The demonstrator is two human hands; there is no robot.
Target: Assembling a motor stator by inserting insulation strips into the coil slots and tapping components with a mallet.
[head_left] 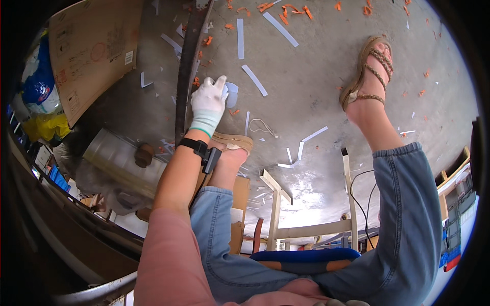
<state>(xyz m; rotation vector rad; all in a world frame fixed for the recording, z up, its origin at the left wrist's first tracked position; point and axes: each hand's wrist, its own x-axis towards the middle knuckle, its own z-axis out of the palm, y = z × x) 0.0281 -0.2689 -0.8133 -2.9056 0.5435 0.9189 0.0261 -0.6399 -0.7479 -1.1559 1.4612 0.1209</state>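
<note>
My left hand point(208, 102), in a white knitted glove with a green-edged cuff, reaches down toward the floor beside my left foot. Its fingers are bent around a pale-blue, flat, rounded piece point(232, 96) that sticks out on the hand's right side. The far end of that grip is hidden by the glove. A dark device point(211, 159) is strapped to this wrist, with a cable running from it. At the bottom edge, a sliver of greyish, rounded shapes point(334, 303) may be the gloved fingers of my right hand; too little shows to be sure.
A dark metal bar point(185, 86) rises close left of my left hand. White strips point(254, 80) and orange scraps point(285, 15) litter the concrete floor. A large cardboard sheet point(97, 56) leans at the far left. Near my legs stand a wooden frame point(311, 230) and a blue-edged seat point(306, 255).
</note>
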